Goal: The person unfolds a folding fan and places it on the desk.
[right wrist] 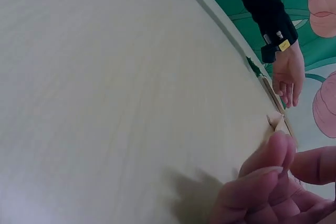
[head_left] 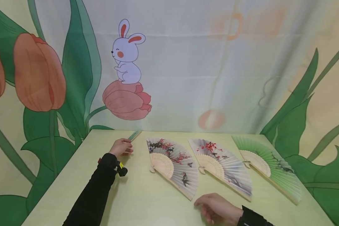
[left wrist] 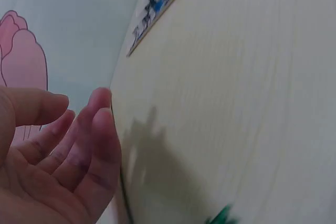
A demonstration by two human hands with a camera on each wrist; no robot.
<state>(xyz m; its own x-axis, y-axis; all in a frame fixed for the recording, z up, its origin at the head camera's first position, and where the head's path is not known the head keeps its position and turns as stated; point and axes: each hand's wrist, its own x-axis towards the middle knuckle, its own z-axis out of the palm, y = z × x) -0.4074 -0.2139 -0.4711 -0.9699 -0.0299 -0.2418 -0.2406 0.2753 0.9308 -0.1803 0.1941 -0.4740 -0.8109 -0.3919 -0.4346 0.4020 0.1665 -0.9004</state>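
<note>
My left hand (head_left: 121, 147) is over the far left of the table, fingers loosely bent, right beside a slim folded fan (head_left: 135, 135) with a pale green strip. Nothing shows between the thumb and fingers of this hand (left wrist: 79, 156) in the left wrist view. A dark green tip (left wrist: 223, 216) shows at that view's bottom edge. Near the table's front, my right hand (head_left: 217, 207) hovers or rests with fingers half curled and holds nothing. Just beyond it lies the lower end of a spread fan (head_left: 173, 163) with red blossoms and birds.
Two more spread fans lie to the right: a grey-white one with red blossoms (head_left: 221, 166) and a green one (head_left: 268, 168). All have pale slatted ribs. A cloth backdrop (head_left: 180, 78) with tulips and a rabbit stands behind the pale yellow table (head_left: 135, 201).
</note>
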